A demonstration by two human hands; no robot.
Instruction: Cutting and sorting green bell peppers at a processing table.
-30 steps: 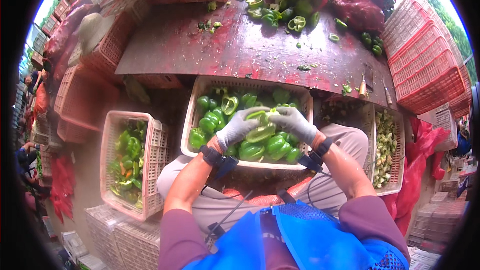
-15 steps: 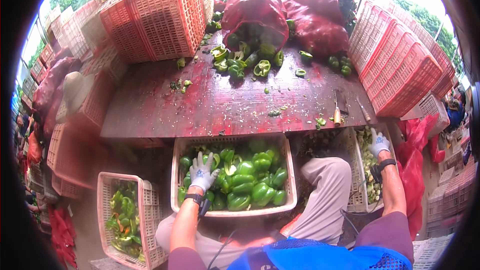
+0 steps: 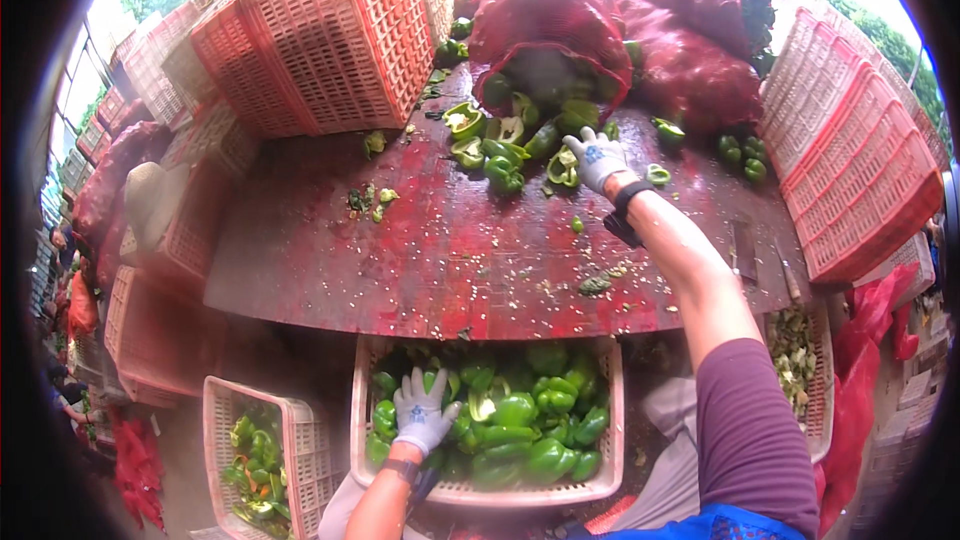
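My left hand (image 3: 424, 410), in a pale glove, lies with fingers spread on the green bell peppers (image 3: 515, 408) in a white plastic crate (image 3: 612, 430) below the table edge. My right hand (image 3: 598, 160), also gloved, is stretched far across the table with its fingers apart. It is beside a cut pepper half (image 3: 563, 167) in front of a red mesh sack (image 3: 545, 25). Whether its fingertips touch a pepper cannot be made out. More halves and whole peppers (image 3: 503, 174) lie just left of it, spilling from the sack's mouth.
Stacked pink crates (image 3: 320, 40) stand on the table's left, with more crates (image 3: 850, 140) at the right. Seeds and scraps litter the red table (image 3: 440, 270). A knife (image 3: 787, 270) lies near its right edge. A crate of pepper pieces (image 3: 258, 470) stands lower left; another holds pale scraps (image 3: 792, 360).
My right hand has gone from the crate of pale scraps at the lower right up to the peppers by the sack. My left hand stays on the peppers. The view has shifted.
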